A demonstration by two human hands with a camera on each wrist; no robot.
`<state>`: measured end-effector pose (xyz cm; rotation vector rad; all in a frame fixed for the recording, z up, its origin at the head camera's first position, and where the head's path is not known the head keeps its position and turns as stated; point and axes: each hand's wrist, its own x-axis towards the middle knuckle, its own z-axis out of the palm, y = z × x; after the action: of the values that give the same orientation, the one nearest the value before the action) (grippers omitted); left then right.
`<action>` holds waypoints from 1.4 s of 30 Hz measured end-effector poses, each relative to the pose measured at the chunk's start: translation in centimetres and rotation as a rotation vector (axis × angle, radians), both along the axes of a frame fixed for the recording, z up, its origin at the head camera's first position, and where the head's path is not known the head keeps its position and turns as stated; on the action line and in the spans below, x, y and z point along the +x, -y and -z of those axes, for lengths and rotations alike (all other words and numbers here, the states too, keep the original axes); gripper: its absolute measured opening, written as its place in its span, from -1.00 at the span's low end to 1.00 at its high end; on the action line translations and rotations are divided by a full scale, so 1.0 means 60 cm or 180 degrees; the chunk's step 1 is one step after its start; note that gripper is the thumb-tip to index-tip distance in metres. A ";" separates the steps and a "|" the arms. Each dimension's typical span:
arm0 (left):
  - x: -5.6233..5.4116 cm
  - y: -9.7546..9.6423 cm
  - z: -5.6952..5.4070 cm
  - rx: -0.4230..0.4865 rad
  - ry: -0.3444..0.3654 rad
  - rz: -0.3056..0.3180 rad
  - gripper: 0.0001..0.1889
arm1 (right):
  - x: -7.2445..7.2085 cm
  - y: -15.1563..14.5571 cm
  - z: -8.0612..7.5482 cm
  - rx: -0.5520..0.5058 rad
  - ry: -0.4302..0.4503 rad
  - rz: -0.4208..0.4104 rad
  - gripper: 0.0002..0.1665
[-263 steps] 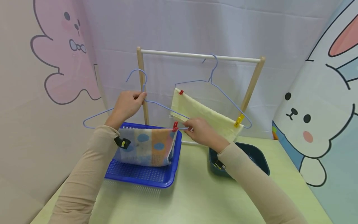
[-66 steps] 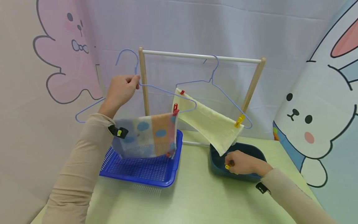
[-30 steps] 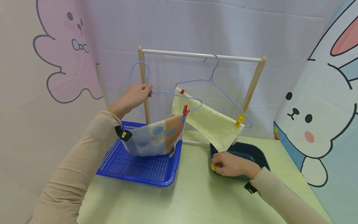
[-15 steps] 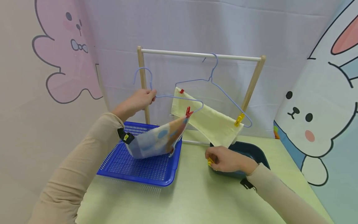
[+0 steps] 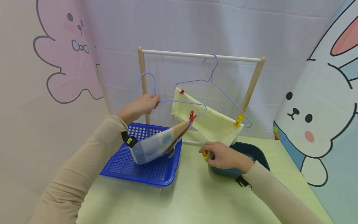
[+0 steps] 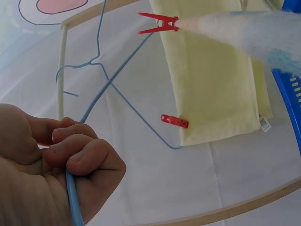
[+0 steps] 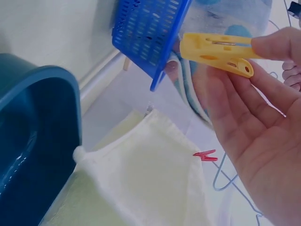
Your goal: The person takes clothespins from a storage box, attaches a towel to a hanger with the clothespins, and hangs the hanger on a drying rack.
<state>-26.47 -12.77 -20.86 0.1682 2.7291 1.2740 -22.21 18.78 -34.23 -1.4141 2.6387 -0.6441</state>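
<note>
My left hand (image 5: 144, 105) grips a blue wire hanger (image 5: 184, 102) just under its hook; in the left wrist view the fingers curl round the wire. From the hanger's right end a red clothespin (image 5: 192, 116) holds one corner of a patterned towel (image 5: 158, 143). The towel's other side droops toward the blue basket (image 5: 139, 179). Between thumb and fingers of my right hand (image 5: 226, 157) is a yellow clothespin (image 7: 218, 52), in front of the dark teal bin. A pale yellow towel (image 5: 207, 118) hangs behind, clipped to a second hanger (image 5: 212, 73).
A small rack with a white bar (image 5: 179, 54) and wooden posts stands at the back, carrying the second hanger. The dark teal bin (image 5: 251, 149) sits on the table at right. A yellow clothespin (image 5: 239, 119) and a red clothespin (image 5: 181, 91) fasten the yellow towel.
My right hand took a yellow clothespin from the bin and has moved left and up. The left hand lowered the hanger and shifted it right; the patterned towel now sags at its left side.
</note>
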 end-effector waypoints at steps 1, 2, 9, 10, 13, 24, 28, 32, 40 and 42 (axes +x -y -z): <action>0.000 -0.001 0.002 0.0021 0.0004 0.0003 -0.59 | 0.000 0.002 -0.002 0.0005 -0.0016 0.0005 -0.66; 0.000 -0.003 0.004 0.0037 0.0004 -0.0004 -0.58 | 0.000 0.004 -0.003 0.0003 -0.0034 0.0006 -0.66; -0.003 -0.012 0.016 0.0098 0.0000 -0.0052 -0.59 | 0.001 0.018 -0.010 -0.0068 -0.0255 -0.0036 -0.67; -0.003 -0.013 0.017 0.0101 0.0002 -0.0077 -0.59 | 0.002 0.020 -0.012 -0.0073 -0.0283 -0.0037 -0.67; -0.001 -0.017 0.019 0.0159 0.0033 -0.0133 -0.59 | 0.003 0.025 -0.016 -0.0100 -0.0320 -0.0048 -0.66; -0.002 -0.029 0.025 0.0385 0.0182 -0.0158 -0.60 | 0.007 0.047 -0.025 -0.0396 -0.0401 -0.0234 -0.62; -0.002 -0.033 0.028 0.0429 0.0226 -0.0140 -0.62 | 0.007 0.055 -0.026 -0.0507 -0.0411 -0.0365 -0.74; -0.004 -0.034 0.032 0.0586 0.0317 -0.0128 -0.66 | 0.006 0.060 -0.025 -0.0535 -0.0498 -0.0481 -0.85; 0.003 -0.040 0.032 0.0717 0.0394 -0.0041 -0.68 | 0.008 0.076 -0.030 -0.0507 -0.0697 -0.0470 -0.87; 0.005 -0.040 0.033 0.0703 0.0384 -0.0019 -0.67 | 0.009 0.081 -0.033 -0.0496 -0.0670 -0.0425 -0.86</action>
<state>-26.20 -10.35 -22.83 0.1004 2.4872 1.5328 -21.66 13.92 -32.28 -1.7762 2.6663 -0.7373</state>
